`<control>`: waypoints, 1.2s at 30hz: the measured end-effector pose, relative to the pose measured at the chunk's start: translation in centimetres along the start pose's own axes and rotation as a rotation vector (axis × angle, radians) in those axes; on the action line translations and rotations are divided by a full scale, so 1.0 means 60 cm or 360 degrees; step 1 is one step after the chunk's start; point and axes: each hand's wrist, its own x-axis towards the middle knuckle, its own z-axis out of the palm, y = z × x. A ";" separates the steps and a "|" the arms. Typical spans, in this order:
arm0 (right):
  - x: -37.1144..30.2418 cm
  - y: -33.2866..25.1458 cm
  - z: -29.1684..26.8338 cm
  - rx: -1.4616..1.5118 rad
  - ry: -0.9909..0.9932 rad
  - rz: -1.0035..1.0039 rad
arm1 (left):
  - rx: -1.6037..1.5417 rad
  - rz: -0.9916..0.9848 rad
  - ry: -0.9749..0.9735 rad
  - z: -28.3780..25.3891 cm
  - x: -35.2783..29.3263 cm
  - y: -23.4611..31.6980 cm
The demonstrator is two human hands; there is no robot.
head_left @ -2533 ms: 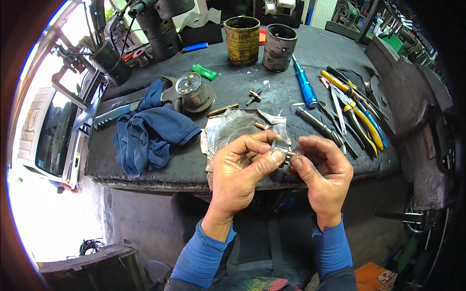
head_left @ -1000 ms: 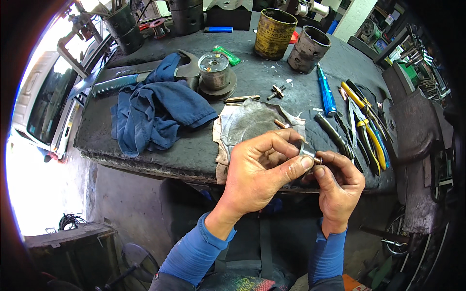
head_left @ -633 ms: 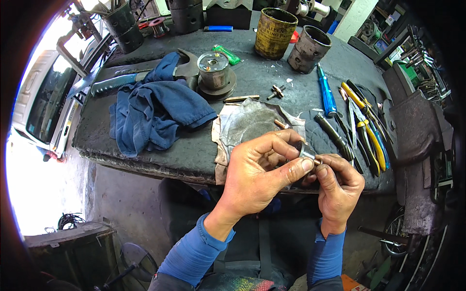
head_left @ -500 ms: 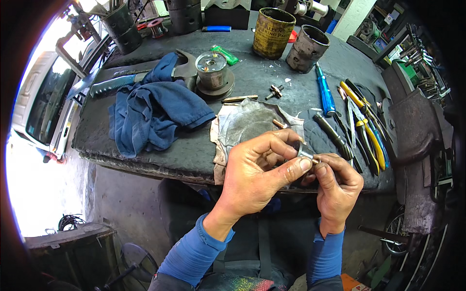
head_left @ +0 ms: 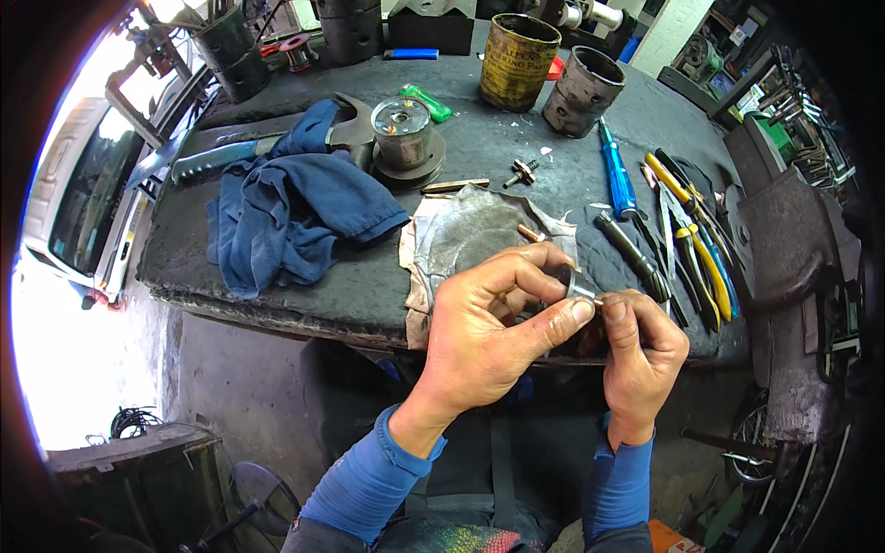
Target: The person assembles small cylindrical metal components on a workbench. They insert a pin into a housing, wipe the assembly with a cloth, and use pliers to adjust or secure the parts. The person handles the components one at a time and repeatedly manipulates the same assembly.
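My left hand (head_left: 493,327) is closed around a small round metal part (head_left: 579,284), dark with a shiny silver rim, held above the bench's front edge. At the end of that part, my right hand (head_left: 643,343) pinches thumb against forefinger. What lies between those fingertips is mostly hidden. A copper-coloured stud (head_left: 530,233) shows just beyond my left fingers; I cannot tell whether it belongs to the held part. Under and behind my left hand lies a worn grey leather pad (head_left: 470,226). A small threaded bolt with fittings (head_left: 522,173) rests farther back.
Left on the dark bench (head_left: 369,309) are a blue cloth (head_left: 295,217), a hammer (head_left: 350,129) and a metal cylinder on a round base (head_left: 403,147). A blue screwdriver (head_left: 618,175) and several pliers (head_left: 696,249) lie right. Two tins (head_left: 519,64) stand at the back.
My right thumb and fingertips have shifted slightly upward at the end of the part. The left hand keeps its hold nearly unmoved.
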 end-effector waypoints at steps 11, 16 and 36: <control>0.010 -0.020 0.002 -0.0049 -0.0078 0.0301 | -0.0037 -0.0053 0.0001 0.002 -0.001 0.004; 0.029 -0.036 -0.006 0.0013 -0.0285 0.0651 | -0.0084 -0.0069 0.0020 0.001 0.000 0.006; 0.013 -0.022 0.003 -0.0440 -0.0082 -0.0155 | -0.0277 -0.0067 0.0028 -0.008 0.006 -0.003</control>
